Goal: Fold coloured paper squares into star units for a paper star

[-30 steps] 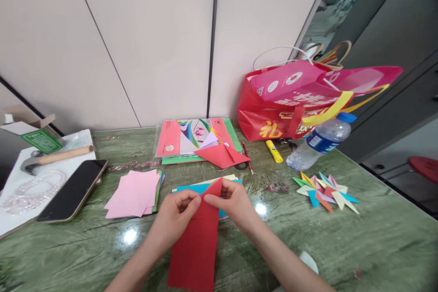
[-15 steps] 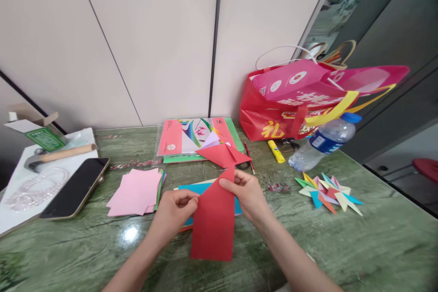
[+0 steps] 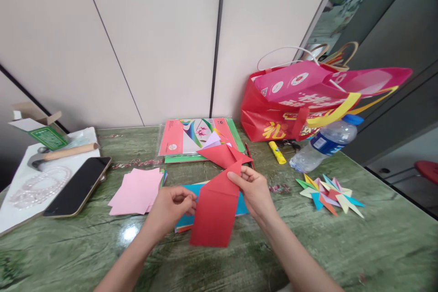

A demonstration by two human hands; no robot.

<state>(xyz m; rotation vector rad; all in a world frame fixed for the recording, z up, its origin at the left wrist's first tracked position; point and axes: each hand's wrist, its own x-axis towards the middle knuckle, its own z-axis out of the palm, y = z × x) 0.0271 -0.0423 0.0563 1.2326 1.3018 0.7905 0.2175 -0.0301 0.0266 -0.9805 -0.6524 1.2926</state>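
A red paper strip (image 3: 215, 214), its top corner folded to a slant, hangs from my right hand (image 3: 253, 189), whose thumb and fingers pinch its upper right edge. My left hand (image 3: 176, 205) is just left of the strip, fingers curled and thumb near the fingertips; whether it touches the paper's edge is unclear. Behind the strip lies a stack of blue and other coloured sheets (image 3: 242, 205), partly hidden. Farther back, a folded red paper piece (image 3: 222, 155) rests by a lilac one (image 3: 212, 140) on the paper packet (image 3: 174, 137).
Left are pink squares (image 3: 137, 191), a phone (image 3: 78, 187), a hammer (image 3: 65, 153), a bead string (image 3: 41, 187) and a green box (image 3: 49, 136). Right are folded paper stars (image 3: 330, 194), a bottle (image 3: 325, 143), a glue stick (image 3: 277, 153) and a red bag (image 3: 263, 121).
The red strip has tilted and risen slightly, and a crease now shows below its slanted top. My right hand has moved a little right; my left hand has shifted slightly away from the paper.
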